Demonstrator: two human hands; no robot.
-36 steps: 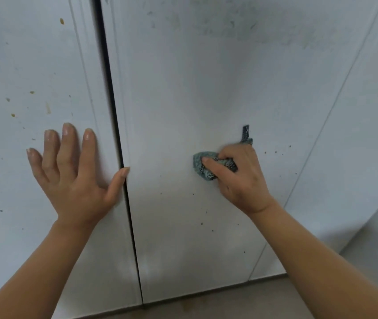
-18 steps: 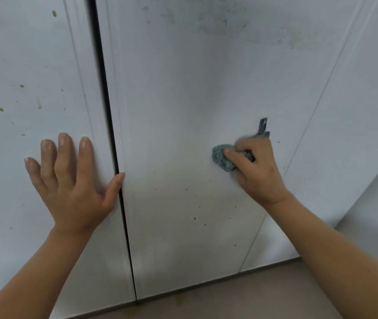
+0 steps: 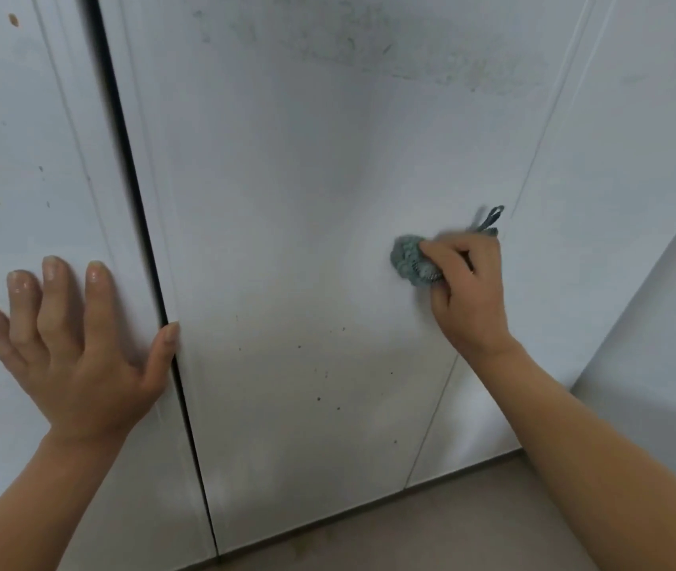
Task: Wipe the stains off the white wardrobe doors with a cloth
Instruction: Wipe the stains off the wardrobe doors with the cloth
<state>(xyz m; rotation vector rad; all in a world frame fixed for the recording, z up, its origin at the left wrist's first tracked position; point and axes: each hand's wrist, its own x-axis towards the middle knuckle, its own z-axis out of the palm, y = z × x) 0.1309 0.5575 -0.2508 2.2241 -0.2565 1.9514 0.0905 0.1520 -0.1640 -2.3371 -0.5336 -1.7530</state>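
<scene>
Cloth (image 3: pixel 408 261) pinched by right hand (image 3: pixel 468 290) at three o'clock on wardrobe door (image 3: pixel 287 199); left hand (image 3: pixel 77 356) spread flat at eight o'clock

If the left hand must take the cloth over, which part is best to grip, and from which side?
Probably the bunched wad of the cloth that sticks out left of the right hand: it is bare and thick. Come from the left along the door. The loop is thin and on the far side.
</scene>
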